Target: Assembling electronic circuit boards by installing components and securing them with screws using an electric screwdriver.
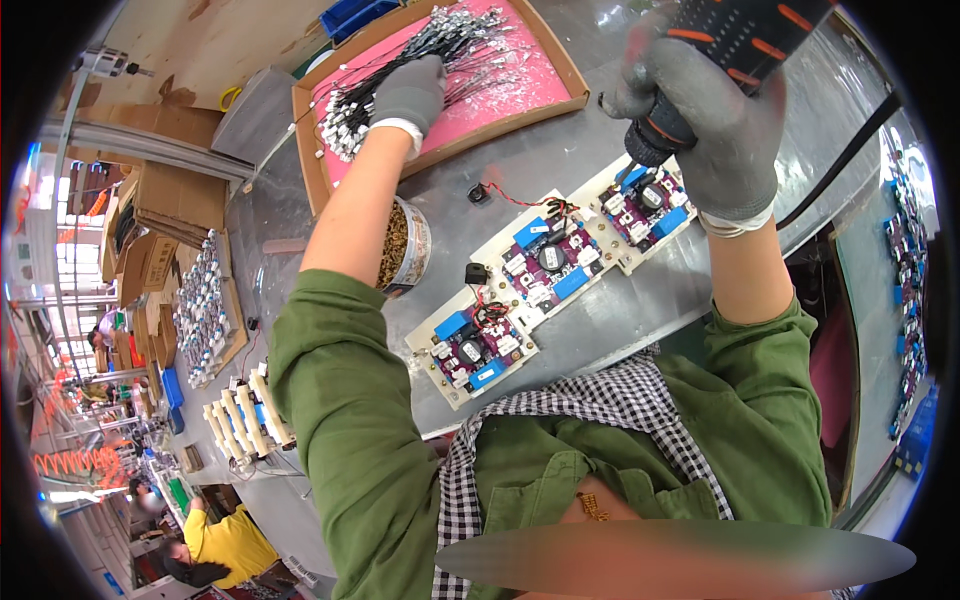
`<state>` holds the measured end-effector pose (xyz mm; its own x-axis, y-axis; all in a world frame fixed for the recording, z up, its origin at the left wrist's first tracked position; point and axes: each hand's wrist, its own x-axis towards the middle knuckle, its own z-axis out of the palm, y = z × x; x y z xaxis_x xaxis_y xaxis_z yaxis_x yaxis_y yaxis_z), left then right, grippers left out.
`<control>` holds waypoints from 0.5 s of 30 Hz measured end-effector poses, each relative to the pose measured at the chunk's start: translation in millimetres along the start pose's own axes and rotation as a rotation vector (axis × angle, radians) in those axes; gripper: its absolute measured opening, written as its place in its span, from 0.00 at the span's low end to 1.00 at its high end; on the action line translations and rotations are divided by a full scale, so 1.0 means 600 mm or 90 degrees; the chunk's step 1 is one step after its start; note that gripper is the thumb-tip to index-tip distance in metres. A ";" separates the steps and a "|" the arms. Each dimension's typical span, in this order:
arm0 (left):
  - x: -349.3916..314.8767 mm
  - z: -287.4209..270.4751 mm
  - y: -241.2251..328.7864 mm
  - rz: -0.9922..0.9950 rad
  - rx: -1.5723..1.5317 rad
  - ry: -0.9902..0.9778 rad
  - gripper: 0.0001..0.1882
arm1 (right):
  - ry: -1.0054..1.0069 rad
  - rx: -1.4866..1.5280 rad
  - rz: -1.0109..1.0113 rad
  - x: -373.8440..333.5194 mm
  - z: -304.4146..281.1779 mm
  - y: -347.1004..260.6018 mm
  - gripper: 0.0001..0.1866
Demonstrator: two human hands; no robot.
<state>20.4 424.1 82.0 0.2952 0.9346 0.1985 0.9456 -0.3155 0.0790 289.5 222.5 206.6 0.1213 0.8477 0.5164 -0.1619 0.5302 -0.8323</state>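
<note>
Three purple circuit boards, set on pale plates (495, 245), lie in a slanting row on the metal counter (450, 215): near board (470, 350), middle board (550, 258), far board (640, 205). Over the far board hangs a power driver (750, 40), black with orange, nose angled down. Whether its bit touches anything: cannot tell from here.

Right grip (715, 130): gloved, wrapped firmly round the driver. Left grip (410, 92): gloved, down among the black cables (465, 45) in the pink-lined cardboard tray (500, 135); fingertips hidden, so cannot tell whether they pinch one.

Risks, my judgement. (1) Driver left poised while attention goes to the tray: a dip of the wrist could knock or scratch parts on the far board. (2) Cables lie tangled; pulling one could drag out several or strain a connector. (3) A loose black plug (478, 193) trails on red-and-black wire from the middle board; a passing sleeve could snag it. (4) The tub (415, 250) of small brownish bits stands just beside the left forearm; an elbow swing could tip it. (5) Black cord (840, 160) near the right forearm: could catch.
</note>
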 end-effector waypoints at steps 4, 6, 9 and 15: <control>-0.027 -0.059 0.012 0.021 -0.057 0.117 0.13 | -0.017 0.030 0.006 -0.008 -0.009 0.002 0.06; -0.049 -0.102 0.016 0.068 -0.060 0.185 0.12 | -0.055 0.017 0.010 -0.016 -0.010 -0.001 0.07; -0.121 -0.176 0.027 0.213 -0.043 0.285 0.10 | -0.103 0.040 -0.023 -0.026 -0.013 -0.012 0.07; -0.334 -0.254 0.046 0.199 -0.017 0.354 0.07 | -0.029 0.078 0.138 -0.059 0.072 -0.086 0.16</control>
<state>-33.2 203.0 193.2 0.4346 0.5746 0.6935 0.8207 -0.5699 -0.0421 250.9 165.9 239.6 0.0268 0.9403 0.3393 -0.2974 0.3316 -0.8953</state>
